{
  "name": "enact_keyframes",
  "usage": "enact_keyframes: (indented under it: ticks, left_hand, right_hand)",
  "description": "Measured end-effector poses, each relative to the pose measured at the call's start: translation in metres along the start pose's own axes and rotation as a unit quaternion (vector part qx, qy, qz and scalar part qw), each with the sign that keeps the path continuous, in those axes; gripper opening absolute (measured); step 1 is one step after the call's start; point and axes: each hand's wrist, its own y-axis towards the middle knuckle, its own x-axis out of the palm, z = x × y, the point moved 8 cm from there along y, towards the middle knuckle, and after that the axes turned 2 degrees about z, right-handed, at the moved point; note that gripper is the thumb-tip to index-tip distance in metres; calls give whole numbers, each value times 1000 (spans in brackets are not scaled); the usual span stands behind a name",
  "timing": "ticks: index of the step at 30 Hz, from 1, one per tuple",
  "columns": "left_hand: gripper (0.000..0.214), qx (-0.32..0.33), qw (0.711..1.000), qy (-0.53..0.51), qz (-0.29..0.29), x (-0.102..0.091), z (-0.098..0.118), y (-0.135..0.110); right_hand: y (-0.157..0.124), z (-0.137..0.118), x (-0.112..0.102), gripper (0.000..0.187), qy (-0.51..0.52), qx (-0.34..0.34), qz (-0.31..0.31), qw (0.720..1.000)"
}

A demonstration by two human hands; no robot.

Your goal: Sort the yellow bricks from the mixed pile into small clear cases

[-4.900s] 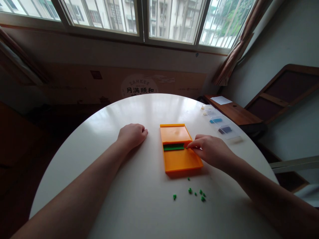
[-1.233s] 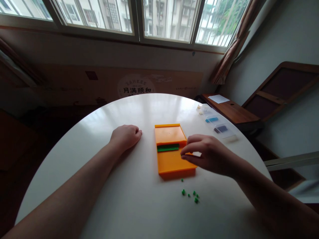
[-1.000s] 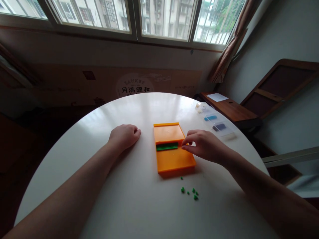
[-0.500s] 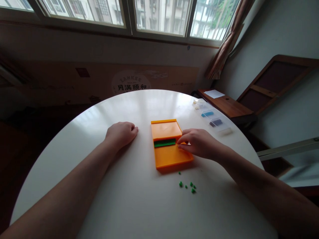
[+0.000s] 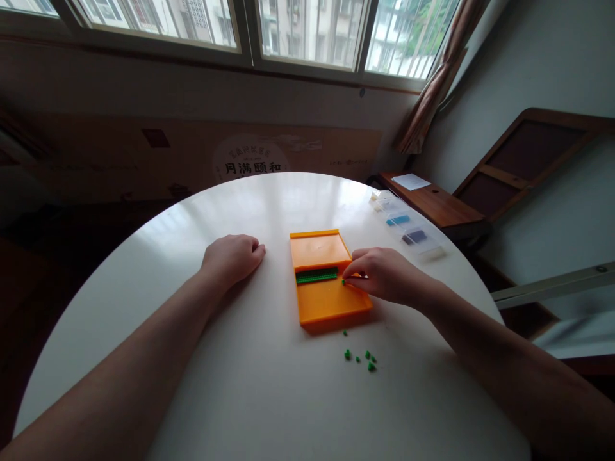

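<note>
An orange tray (image 5: 327,306) lies flat in the middle of the round white table (image 5: 269,397). A row of small green beads (image 5: 316,276) runs across its middle. My right hand (image 5: 384,276) rests on the tray's right side, thumb and forefinger pinched on a small green bead (image 5: 343,282) at the right end of the row. My left hand (image 5: 232,257) lies loosely curled on the table left of the tray, holding nothing. Several loose green beads (image 5: 359,356) sit on the table in front of the tray.
Clear packets with blue and dark contents (image 5: 407,228) lie at the table's right rim. A wooden desk (image 5: 435,203) with a paper sheet stands beyond it, a wooden frame (image 5: 528,160) against the wall. Windows run along the back.
My right hand dropped from above the tray onto its right side and now pinches a green bead at the row's end. The view shifted slightly. My left hand has stayed put.
</note>
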Motion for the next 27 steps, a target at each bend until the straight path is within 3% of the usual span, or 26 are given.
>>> enact_keyframes:
  ticks: [8, 18, 27]
  left_hand:
    - [42, 1, 1000, -4, -3, 0, 0, -1]
    - [42, -2, 1000, -8, 3, -1, -1, -2]
    - [42, 3, 1000, -11, 0, -2, 1, -3]
  right_hand:
    - [1, 4, -3, 14, 14, 12, 21, 1000]
    - [2, -2, 2, 16, 16, 4, 3, 1000]
    - [5, 7, 2, 16, 5, 55, 65, 996]
